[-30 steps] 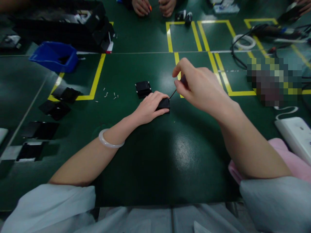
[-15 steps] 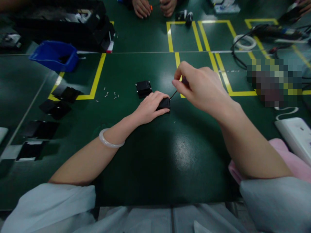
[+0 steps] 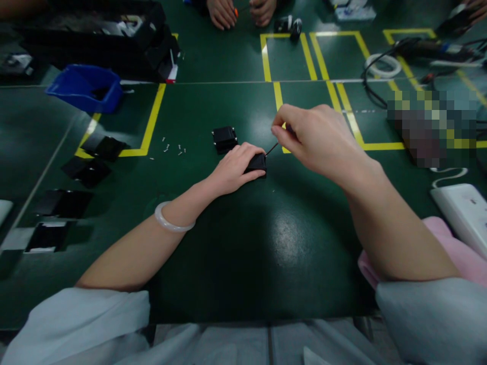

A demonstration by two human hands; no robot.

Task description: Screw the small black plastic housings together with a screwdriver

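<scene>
On the green table, my left hand [image 3: 239,167] grips a small black box-like part [image 3: 257,162], thumb along its near side and fingers over the far side. My right hand [image 3: 312,134] is closed around a screwdriver [image 3: 271,148], whose handle is mostly hidden by the fingers. The thin shaft slants down to the left, its tip at the right end of the black part. Just beyond my left hand rests a similar black block [image 3: 224,138] with shiny metal corners. Several small screws [image 3: 166,148] lie loose to its left.
Several black parts [image 3: 63,203] line the left side, below a blue bin [image 3: 85,86] and a large black crate [image 3: 95,40]. A white power strip [image 3: 464,208], pink cloth [image 3: 443,238] and cables are at right. Another person's hands [image 3: 222,12] are across the table.
My right hand has shifted very slightly to the right, the screwdriver tip staying at the black part. My left hand keeps its place.
</scene>
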